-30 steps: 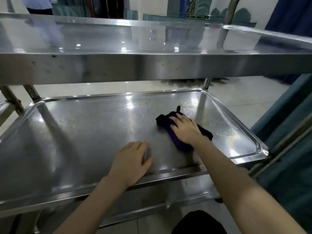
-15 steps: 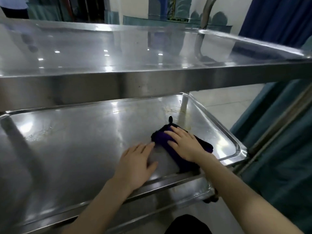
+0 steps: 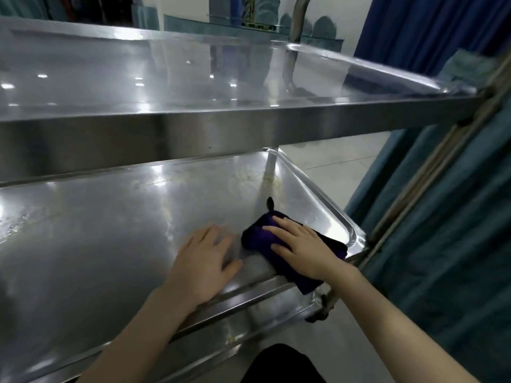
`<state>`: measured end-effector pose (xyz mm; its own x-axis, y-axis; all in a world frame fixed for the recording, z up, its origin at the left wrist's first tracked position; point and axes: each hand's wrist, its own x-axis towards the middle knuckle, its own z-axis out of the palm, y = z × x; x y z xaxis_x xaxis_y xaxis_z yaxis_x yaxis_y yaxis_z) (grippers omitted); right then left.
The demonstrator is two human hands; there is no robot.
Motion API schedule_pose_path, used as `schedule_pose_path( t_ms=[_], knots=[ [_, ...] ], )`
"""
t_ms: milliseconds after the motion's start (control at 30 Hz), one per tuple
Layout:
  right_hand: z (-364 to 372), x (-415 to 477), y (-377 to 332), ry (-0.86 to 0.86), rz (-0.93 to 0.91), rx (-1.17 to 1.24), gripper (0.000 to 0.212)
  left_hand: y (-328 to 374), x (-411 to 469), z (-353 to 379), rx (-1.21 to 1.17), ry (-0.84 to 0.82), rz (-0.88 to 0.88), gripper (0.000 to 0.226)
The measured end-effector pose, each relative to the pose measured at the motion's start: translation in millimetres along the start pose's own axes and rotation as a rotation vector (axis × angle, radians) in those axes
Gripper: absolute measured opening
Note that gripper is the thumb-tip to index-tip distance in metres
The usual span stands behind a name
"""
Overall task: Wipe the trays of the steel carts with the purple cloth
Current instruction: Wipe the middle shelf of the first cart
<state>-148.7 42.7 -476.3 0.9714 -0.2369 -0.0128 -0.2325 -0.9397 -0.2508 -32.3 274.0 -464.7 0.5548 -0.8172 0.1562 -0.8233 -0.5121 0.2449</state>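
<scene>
The steel cart's middle tray [image 3: 96, 244] fills the lower half of the view, under the top tray [image 3: 166, 78]. A folded purple cloth [image 3: 260, 239] lies near the middle tray's front right corner, one end hanging over the front rim. My right hand [image 3: 301, 247] presses flat on the cloth with straight fingers. My left hand [image 3: 203, 261] rests flat on the bare tray just left of the cloth, fingers spread. Yellowish residue marks the tray's far right corner.
The top tray's thick front rim [image 3: 193, 134] overhangs the middle tray. A lower shelf edge [image 3: 243, 322] shows below the hands. Teal fabric [image 3: 442, 258] and a metal frame [image 3: 414, 194] stand close on the right. Blue curtain [image 3: 414, 29] hangs behind; pale floor tiles beyond.
My right hand has slid the cloth toward the tray's front right corner, its end now over the rim. The view has shifted right; my left hand stays flat on the tray.
</scene>
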Motion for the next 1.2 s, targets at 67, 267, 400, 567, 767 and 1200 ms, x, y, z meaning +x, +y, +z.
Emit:
schedule_pose_path(
  t_ms=[67,267,400,567,767,1200],
  knots=[
    [-9,27,4,-0.021,0.050,-0.010,0.049,-3,-3,7,-0.004,-0.034,0.017,0.061],
    [-21,103,28,0.111,0.323,-0.019,0.049,3,-15,8,-0.015,0.054,0.042,0.055],
    [-17,54,30,0.059,0.221,-0.008,0.049,5,-13,1,0.018,0.051,0.047,0.051],
    [-12,-25,44,0.119,0.173,-0.026,0.048,12,-12,7,0.121,0.154,0.087,0.042],
    [-32,71,71,0.080,0.236,-0.052,0.048,7,-12,14,0.196,0.146,0.098,0.043],
    [-18,-4,80,0.053,0.325,-0.071,0.055,22,-16,10,0.160,0.127,-0.016,0.050]
  ],
)
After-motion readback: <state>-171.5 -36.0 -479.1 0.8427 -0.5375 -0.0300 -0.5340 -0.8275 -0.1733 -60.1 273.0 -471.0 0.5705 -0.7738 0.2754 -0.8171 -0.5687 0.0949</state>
